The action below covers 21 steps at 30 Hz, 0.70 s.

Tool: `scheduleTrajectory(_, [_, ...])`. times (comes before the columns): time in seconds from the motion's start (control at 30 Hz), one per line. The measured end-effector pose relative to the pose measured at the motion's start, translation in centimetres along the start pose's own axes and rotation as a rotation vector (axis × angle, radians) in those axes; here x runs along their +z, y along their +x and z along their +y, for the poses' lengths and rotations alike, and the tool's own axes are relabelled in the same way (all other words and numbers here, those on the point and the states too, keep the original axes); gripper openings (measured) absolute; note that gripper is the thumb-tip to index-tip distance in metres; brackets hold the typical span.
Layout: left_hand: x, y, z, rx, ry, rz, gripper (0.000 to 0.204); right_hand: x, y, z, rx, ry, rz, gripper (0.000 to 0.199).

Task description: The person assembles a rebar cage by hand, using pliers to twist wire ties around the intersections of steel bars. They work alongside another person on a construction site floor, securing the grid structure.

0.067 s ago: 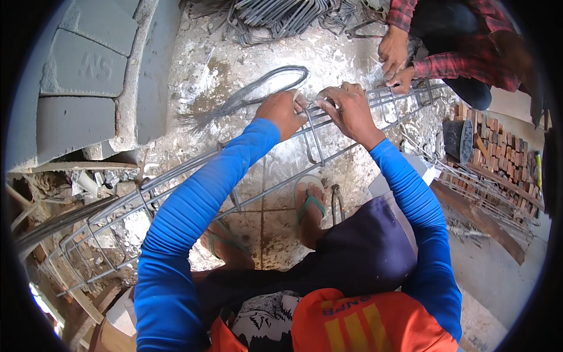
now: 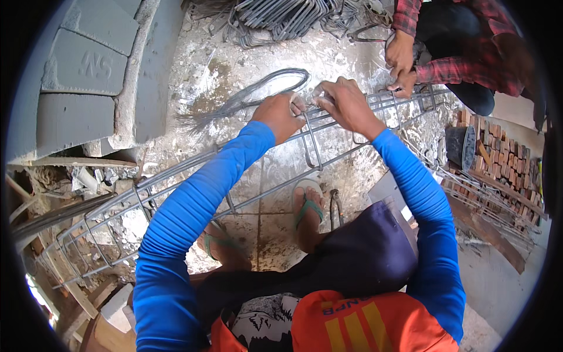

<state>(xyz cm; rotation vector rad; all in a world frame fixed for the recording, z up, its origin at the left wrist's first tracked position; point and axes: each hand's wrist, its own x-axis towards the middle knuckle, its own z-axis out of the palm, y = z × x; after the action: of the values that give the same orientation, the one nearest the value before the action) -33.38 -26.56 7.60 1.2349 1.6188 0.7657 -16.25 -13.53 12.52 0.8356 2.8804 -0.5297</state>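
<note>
A long cage of steel reinforcing bars (image 2: 281,187) runs slantwise across the view, from lower left to upper right. My left hand (image 2: 281,116) is closed at the cage's top bars, beside the upper corner of a square stirrup (image 2: 316,148). Just right of that corner, my right hand (image 2: 348,108) has its thumb and fingers pinched together above the bars. Anything between the fingers of either hand is too small to make out. Behind my left hand, a looped bundle of thin tie wire (image 2: 249,92) lies on the floor.
A co-worker's hands (image 2: 401,63) work at the cage's far right end. Bent stirrups (image 2: 281,17) are heaped at the back. Grey blocks (image 2: 76,120) stand left; a dark bucket (image 2: 458,145) and stacked bricks (image 2: 503,149) are right. Pincers (image 2: 335,208) lie beside my sandalled foot (image 2: 308,205).
My right hand has lifted slightly, its fingers moving up from the bars. My left hand stays by the stirrup corner. The view has shifted a little.
</note>
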Motion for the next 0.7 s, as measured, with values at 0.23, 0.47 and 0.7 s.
scheduleTrajectory(0.23, [0.6,0.2,0.3,0.007,-0.011,-0.028,0.025,2.1,9.0,4.2,-0.217,0.002,-0.818,0.038])
scheduleTrajectory(0.47, [0.6,-0.2,0.2,0.009,-0.052,-0.027,0.022,3.5,10.5,5.1,-0.312,-0.023,-1.045,0.042])
scheduleTrajectory(0.7, [0.3,0.2,1.2,0.014,0.020,-0.048,0.024,4.5,11.4,4.1,-0.320,-0.188,-1.008,0.046])
